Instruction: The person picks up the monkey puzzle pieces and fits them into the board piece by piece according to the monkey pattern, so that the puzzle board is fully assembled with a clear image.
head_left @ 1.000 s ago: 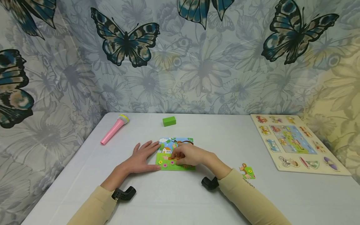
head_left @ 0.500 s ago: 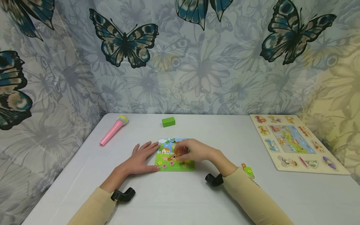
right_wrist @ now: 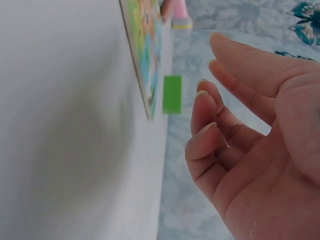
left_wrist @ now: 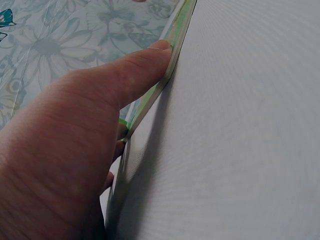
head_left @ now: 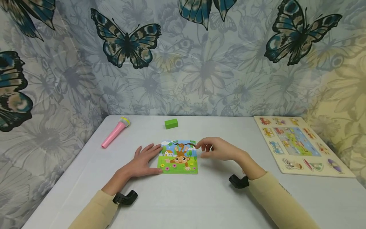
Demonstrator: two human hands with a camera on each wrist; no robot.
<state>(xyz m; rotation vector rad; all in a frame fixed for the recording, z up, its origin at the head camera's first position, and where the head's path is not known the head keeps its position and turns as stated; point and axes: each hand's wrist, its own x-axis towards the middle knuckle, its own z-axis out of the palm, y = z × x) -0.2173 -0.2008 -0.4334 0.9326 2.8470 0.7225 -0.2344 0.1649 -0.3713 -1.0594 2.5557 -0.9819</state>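
A small puzzle board (head_left: 171, 163), printed with an upside-down monkey on a branch, a house and flowers, lies mid-table. My left hand (head_left: 144, 160) rests at its left side with fingers spread, thumb on the lower left corner and fingertips by the upper left edge. In the left wrist view the thumb (left_wrist: 135, 67) touches the board's edge (left_wrist: 175, 55). Just right of the board, my right hand (head_left: 218, 149) is raised over the table. Its fingers are loosely bent with a gap to the thumb, and they hold nothing, as the right wrist view shows.
A pink toy microphone (head_left: 115, 133) lies at the back left. Behind the board is a green block (head_left: 171, 123). A larger picture puzzle board (head_left: 277, 162) lies at the right. My right forearm hides the spot where a loose puzzle piece lay.
My right hand has come off the puzzle board and moved right, uncovering the monkey picture. Its sleeve now covers the loose piece. The left hand stays in place.
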